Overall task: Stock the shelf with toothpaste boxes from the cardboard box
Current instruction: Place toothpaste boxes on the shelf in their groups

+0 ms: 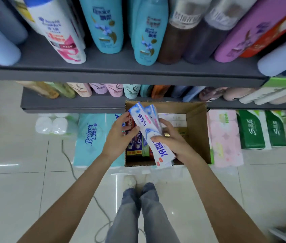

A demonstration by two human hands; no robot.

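Both hands are raised over the open cardboard box [198, 120], which sits on the tiled floor [16, 190] against the foot of the shelving. The right hand [175, 142] grasps 2 white-and-blue toothpaste boxes [149, 132] stacked together, thumb across the top face and fingers wrapped beneath; the pair tilts with its far end up and to the left, its near end low over the near edge of the carton. The left hand [121, 135] touches the left edge of that pair near its far end, fingers curled against it, though whether it truly grips or only steadies them is hard to tell. Inside the carton, more toothpaste boxes [137, 146] in red, blue and green stand along the left side, and pale ones [173, 120] lie at the far right. A grey shelf [103, 71] above carries shampoo bottles [107, 25]; a lower shelf [68, 106] holds smaller bottles. Tissue packs [89, 137] flank the carton on the left, with pink and green packs [226, 137] to the right.
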